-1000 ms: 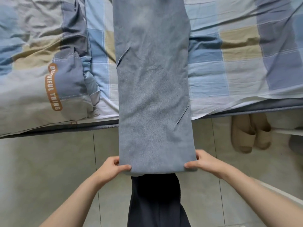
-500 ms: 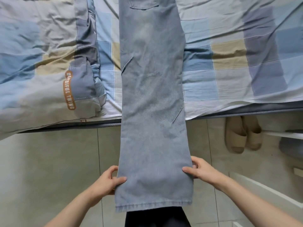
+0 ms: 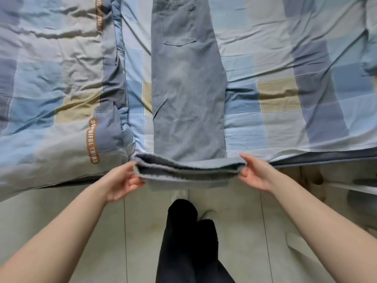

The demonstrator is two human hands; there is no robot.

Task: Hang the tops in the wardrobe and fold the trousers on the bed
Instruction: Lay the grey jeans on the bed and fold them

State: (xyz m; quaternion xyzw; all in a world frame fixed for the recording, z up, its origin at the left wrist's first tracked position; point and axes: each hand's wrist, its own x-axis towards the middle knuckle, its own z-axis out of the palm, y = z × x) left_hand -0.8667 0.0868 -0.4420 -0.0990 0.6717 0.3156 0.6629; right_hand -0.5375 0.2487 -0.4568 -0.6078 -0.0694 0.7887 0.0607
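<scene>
Head view: bed (image 3: 285, 111) fills the upper frame, covered by a checked sheet in blue, grey and tan. Beyond the grip and to its left lies a quilt (image 3: 51, 88) of the same pattern, bearing an orange printed strip. Tiled floor (image 3: 102, 231) lies below the grip, toward the person. Jeans (image 3: 187, 94), light blue, lie flat on the sheet and run straight away from the grip, one back pocket facing up at the far end. The near end of the jeans is doubled back into a layered fold at the bed edge, held between the two hands. Legs (image 3: 187, 242) in dark trousers stand directly below the fold. Left hand (image 3: 122, 178) pinches the left end of the fold, thumb on top, fingers under it. Right hand (image 3: 255, 174) grasps the right end, fingers extended along the cloth edge, palm turned inward.
</scene>
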